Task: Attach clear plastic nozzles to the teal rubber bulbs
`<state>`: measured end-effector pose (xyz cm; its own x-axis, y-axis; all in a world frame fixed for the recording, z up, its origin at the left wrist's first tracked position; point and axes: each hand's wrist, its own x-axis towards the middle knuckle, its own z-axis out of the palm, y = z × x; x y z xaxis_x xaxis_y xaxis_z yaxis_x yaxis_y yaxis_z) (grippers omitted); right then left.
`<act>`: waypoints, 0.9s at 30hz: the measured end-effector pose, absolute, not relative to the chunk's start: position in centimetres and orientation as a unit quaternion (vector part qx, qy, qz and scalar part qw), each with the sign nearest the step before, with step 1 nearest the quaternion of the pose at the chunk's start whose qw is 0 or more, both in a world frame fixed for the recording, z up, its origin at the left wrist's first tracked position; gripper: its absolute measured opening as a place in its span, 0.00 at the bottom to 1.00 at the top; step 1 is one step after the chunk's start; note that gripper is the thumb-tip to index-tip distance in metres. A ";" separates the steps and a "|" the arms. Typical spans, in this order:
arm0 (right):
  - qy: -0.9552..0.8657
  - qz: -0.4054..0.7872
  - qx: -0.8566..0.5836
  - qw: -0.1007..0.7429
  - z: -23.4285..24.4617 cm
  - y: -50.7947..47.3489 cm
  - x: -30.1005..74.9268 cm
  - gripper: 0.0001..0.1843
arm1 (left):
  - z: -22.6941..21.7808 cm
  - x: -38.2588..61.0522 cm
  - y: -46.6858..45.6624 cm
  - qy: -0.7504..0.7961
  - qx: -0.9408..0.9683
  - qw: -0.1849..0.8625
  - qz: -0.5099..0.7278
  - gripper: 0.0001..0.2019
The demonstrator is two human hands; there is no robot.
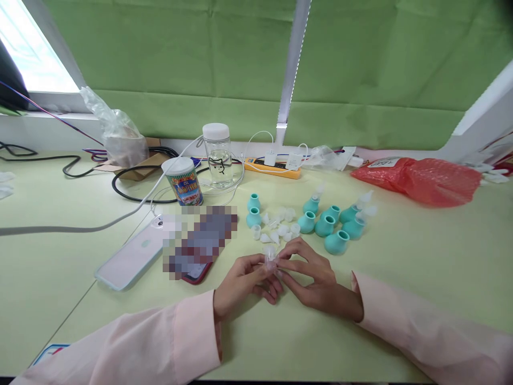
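Between my fingertips is a small translucent plastic piece (270, 254), upright, its lower end hidden by the fingers. My left hand (250, 278) pinches it from the left with thumb and forefinger. From the right, my right hand (310, 272) touches its lower part with closed fingertips. Just beyond my hands lie loose white and clear plastic caps and nozzles (282, 230). Teal squeeze bulbs with open necks, such as the nearest bulb (336, 243), stand to the right. Two more, including one teal bulb (254, 217), stand left of the loose pieces. Several bulbs at the right carry clear nozzles (365, 198).
To the left lie a phone in a clear case (134, 256) and a red-edged phone (200, 272), partly blurred. Behind them stand a printed canister (185, 184) and a lidded bottle (218, 160). Cables, an orange power strip (260, 167) and a red plastic bag (425, 179) line the back.
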<state>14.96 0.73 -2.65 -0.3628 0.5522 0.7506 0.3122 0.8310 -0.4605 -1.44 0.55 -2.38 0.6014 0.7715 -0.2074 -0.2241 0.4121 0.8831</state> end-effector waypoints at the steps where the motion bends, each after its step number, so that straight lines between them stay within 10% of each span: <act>1: -0.813 0.144 -0.262 0.499 -2.6 0.7 15.0 0.15 | -2.3 -1.4 0.5 0.311 0.438 0.781 0.318 0.14; 11: -0.746 0.317 -0.314 0.494 -3.1 1.1 15.2 0.25 | -2.3 -1.2 0.5 0.284 0.389 0.828 0.287 0.15; 27: -0.734 0.343 -0.307 0.499 -3.5 1.3 14.9 0.14 | -3.3 -1.3 0.9 0.250 0.392 0.861 0.206 0.22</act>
